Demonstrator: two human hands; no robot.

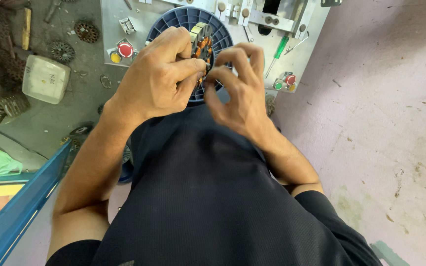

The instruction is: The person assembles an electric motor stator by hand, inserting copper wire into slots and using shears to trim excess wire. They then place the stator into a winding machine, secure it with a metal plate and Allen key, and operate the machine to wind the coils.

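The floor (380, 98) is pale pink and dusty, and a grey metal bench (112, 29) sits at 12 o'clock. On it lies a round blue plastic disc (173, 19) with ribs. A red button (125, 49) and a yellow button (116, 57) are at 9 o'clock from the disc. A green screwdriver (278, 51) lies at 3 o'clock from it. A white tub (45, 79) and rusty gears (86, 31) are far off at 9 o'clock.

The left hand (156, 81) holds a small motor part with orange wire coils (202, 47) just above the blue disc. Its fingers are curled and pinching the part. The right hand (240, 88) touches the part from 3 o'clock, with its thumb and first finger pinching near the coils and the other fingers loosely spread.

To do this well, I think the left hand should hold the part steady while the right hand works gently, so the thin wire does not bend or snap.
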